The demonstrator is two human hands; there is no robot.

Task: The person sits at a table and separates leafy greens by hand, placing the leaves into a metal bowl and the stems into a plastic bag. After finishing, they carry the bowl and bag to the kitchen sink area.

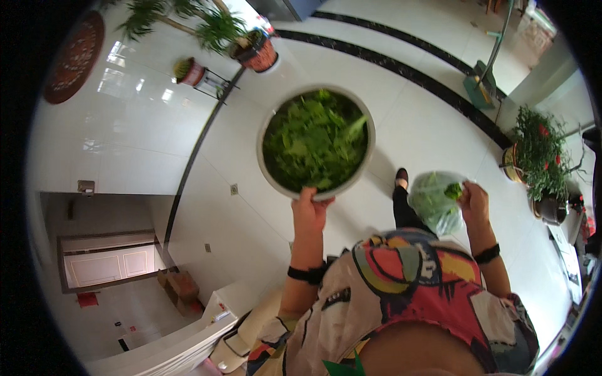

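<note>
A round metal basin [371, 141] full of green leafy vegetables [315, 138] is held out in front of me. My left hand [310, 207] grips its near rim, thumb over the edge and fingers beneath. On the other side, a thin clear plastic bag [435, 202] hangs from my right hand [474, 199], with more greens showing through the film. A small dark green leaf bunch [453, 191] shows beside the right fingers; whether it is inside the bag or out I cannot tell.
Potted plants stand at the far wall [258, 54] and along the right [541, 155]. A broom and dustpan [482, 87] lean beyond the black floor strip [400, 70]. At lower left are a cardboard box [181, 289] and a white cabinet [188, 343]. White tiles [249, 141] cover the floor.
</note>
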